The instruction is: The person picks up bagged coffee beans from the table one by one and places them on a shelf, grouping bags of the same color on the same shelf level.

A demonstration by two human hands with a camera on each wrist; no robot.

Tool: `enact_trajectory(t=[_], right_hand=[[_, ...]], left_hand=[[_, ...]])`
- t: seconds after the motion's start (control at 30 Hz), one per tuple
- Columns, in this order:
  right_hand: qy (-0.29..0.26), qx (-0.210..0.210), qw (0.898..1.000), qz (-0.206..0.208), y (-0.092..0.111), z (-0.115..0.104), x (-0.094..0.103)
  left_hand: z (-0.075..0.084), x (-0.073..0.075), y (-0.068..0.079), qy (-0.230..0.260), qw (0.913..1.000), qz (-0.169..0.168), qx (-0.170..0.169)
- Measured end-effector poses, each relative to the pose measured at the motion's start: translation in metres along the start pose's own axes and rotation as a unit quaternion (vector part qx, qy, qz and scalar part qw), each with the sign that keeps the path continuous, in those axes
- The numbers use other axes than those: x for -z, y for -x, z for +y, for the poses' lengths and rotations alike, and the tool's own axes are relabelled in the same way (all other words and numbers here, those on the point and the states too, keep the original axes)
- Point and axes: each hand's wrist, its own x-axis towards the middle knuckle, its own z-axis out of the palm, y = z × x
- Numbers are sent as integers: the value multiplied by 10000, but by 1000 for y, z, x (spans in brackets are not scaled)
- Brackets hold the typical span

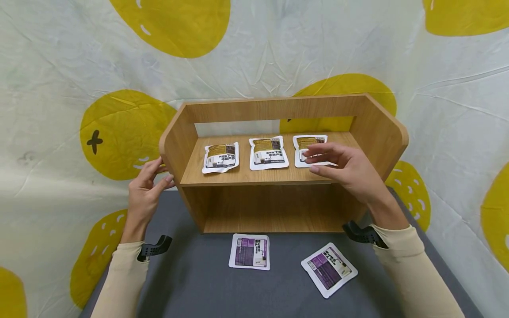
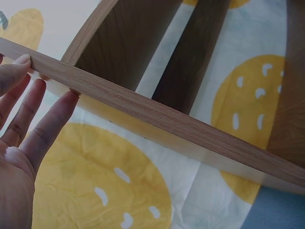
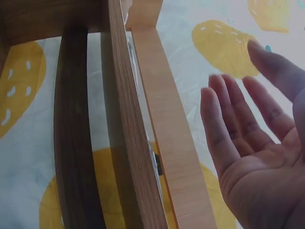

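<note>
A two-tier wooden shelf (image 1: 262,177) stands ahead of me. My left hand (image 1: 144,194) holds its left side panel (image 2: 128,102), thumb at the front edge and fingertips against the outer face. Three white pouches with gold and brown print lie on the upper tier: a left pouch (image 1: 220,157), a middle pouch (image 1: 268,153) and a right pouch (image 1: 301,152). My right hand (image 1: 350,170) is in front of the right pouch and partly covers it. In the right wrist view its fingers (image 3: 228,114) are loosely extended, with nothing between them and the thumb.
Two flat white packets with purple print, a left packet (image 1: 249,251) and a tilted right packet (image 1: 329,270), lie on the dark grey table (image 1: 199,282) before the shelf. A pale curtain (image 1: 270,53) with yellow fruit shapes hangs behind.
</note>
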Motion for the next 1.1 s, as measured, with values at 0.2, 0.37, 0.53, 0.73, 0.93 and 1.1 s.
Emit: enact_trajectory(t=[0.2, 0.37, 0.53, 0.73, 0.93, 1.1], right_hand=[[-238, 217, 9981, -516, 3, -2, -11], [-548, 642, 9917, -970, 5, 0, -22], [-856, 916, 9793, -1587, 6, 5, -37], [-1323, 1002, 9621, -2163, 10, 13, -55], [-1642, 721, 9502, -2550, 14, 22, -73], [-1678, 641, 9451, -2730, 17, 31, -86]], left_hand=[[0, 0, -1, 45, 10000, 7, 9], [0, 0, -2, 90, 10000, -10, 7], [-1, 1, -2, 95, 9999, -27, 39], [-2, 2, -1, 166, 9998, -79, 34], [-5, 2, -1, 504, 9985, -173, -151], [-9, 4, 0, 793, 9960, -270, -318]])
